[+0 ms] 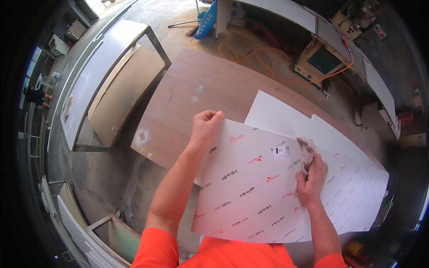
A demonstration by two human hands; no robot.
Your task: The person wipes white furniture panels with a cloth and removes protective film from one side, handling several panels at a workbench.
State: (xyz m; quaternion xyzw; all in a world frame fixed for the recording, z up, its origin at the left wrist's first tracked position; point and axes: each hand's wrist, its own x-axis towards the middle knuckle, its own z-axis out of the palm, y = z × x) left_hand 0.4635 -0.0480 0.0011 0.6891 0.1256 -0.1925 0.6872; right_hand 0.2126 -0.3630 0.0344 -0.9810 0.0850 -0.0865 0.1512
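A white panel (241,210), covered in printed film, stands tilted up in front of my orange shirt. My left hand (206,128) is closed on its upper left corner, thumb along the edge. Lying under my right hand (313,181) is a crumpled grey-beige cloth (306,149), which the fingers press against the panel's face. A small white label (281,152) is stuck beside the cloth. Behind the held panel, other white boards (273,111) rest on a brown wooden tabletop (178,89). The hand covers part of the cloth.
To the left stands a metal-framed table (103,53) with a brown sheet (125,85) leaning in it. An orange hose (254,56) trails across the floor beyond the tabletop. A long machine bench (319,62) runs along the right. Another person (35,95) is at the far left.
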